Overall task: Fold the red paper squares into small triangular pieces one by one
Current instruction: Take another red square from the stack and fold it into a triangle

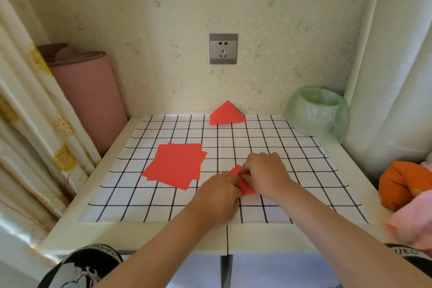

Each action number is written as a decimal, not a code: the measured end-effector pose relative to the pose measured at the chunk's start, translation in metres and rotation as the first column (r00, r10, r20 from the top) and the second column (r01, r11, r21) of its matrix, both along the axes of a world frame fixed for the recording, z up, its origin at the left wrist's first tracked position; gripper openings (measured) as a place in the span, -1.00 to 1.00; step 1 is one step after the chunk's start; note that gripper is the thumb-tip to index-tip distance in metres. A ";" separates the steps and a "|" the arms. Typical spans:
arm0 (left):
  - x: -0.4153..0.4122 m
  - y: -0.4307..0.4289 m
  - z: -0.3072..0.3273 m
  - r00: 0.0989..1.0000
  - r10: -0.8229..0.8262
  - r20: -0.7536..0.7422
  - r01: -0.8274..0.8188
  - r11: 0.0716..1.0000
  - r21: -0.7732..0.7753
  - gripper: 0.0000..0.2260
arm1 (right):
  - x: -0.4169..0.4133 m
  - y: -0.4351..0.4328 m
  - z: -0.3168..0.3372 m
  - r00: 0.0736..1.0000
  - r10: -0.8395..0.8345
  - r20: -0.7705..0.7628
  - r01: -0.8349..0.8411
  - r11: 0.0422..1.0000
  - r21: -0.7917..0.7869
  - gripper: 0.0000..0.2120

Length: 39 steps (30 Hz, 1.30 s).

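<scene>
Gridded cloth (pixel 163 203) covers the table. Both hands pinch one red square (pixel 245 188) between them, left hand (pixel 218 196) near, right hand (pixel 266 173) far. Unfolded stack (pixel 174 165) lies left.

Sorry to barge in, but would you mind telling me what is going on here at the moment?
A person is folding red paper on a checked cloth. The left hand and the right hand both pinch one partly folded sheet near the middle of the cloth. A stack of flat squares lies to the left of the hands, and a pile of finished triangles sits at the far edge by the wall.
</scene>
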State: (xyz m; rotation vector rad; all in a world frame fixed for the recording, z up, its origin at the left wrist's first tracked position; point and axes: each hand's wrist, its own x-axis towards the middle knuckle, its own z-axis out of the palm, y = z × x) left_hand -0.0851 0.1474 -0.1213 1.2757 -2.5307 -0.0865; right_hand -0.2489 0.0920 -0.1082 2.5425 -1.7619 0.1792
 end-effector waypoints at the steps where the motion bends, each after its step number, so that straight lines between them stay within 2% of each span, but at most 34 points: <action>1: -0.001 0.005 0.001 1.000 0.017 -0.006 -0.017 1.000 0.014 -0.74 | 0.000 0.001 -0.001 1.000 0.003 0.002 -0.003 1.000 -0.005 -0.77; 5: -0.004 0.019 0.000 0.998 0.064 0.005 -0.064 0.997 0.051 -0.70 | -0.001 0.007 -0.004 1.000 0.025 0.006 -0.025 0.999 -0.021 -0.75; 9: -0.004 0.024 -0.003 0.999 0.040 -0.010 -0.040 0.999 0.033 -0.67 | -0.004 0.017 -0.005 0.997 0.069 -0.035 -0.071 0.997 -0.038 -0.73; 15: -0.002 0.031 -0.008 0.996 0.034 -0.082 -0.034 0.999 -0.004 -0.64 | -0.008 0.036 -0.011 0.991 0.116 -0.059 -0.123 0.985 -0.120 -0.92; 18: -0.002 0.033 -0.008 0.996 0.055 -0.073 -0.056 0.998 -0.011 -0.65 | -0.011 0.047 -0.012 0.988 0.121 -0.093 -0.133 0.982 -0.131 -0.91; 22: -0.003 0.036 -0.009 0.996 0.082 -0.039 -0.082 0.997 -0.002 -0.64 | -0.015 0.064 -0.013 0.991 0.132 -0.034 -0.136 0.979 -0.150 -0.58; 24: -0.004 0.038 -0.007 0.994 0.103 -0.020 -0.103 0.994 0.029 -0.66 | -0.016 0.068 -0.016 0.990 0.138 -0.012 -0.138 0.979 -0.149 -0.51; 31: 0.004 0.042 0.002 0.966 0.241 0.098 -0.248 0.967 0.061 -0.78 | -0.021 0.071 -0.021 0.987 0.162 -0.024 -0.163 0.973 -0.164 -0.54; 35: 0.016 0.044 0.003 0.946 0.313 0.087 -0.322 0.940 0.109 -0.84 | -0.021 0.071 -0.022 0.987 0.159 0.012 -0.155 0.973 -0.169 -0.58; 39: 0.023 0.048 0.008 0.912 0.391 0.122 -0.405 0.906 0.126 -0.78 | -0.021 0.071 -0.023 0.989 0.144 0.026 -0.139 0.979 -0.152 -0.57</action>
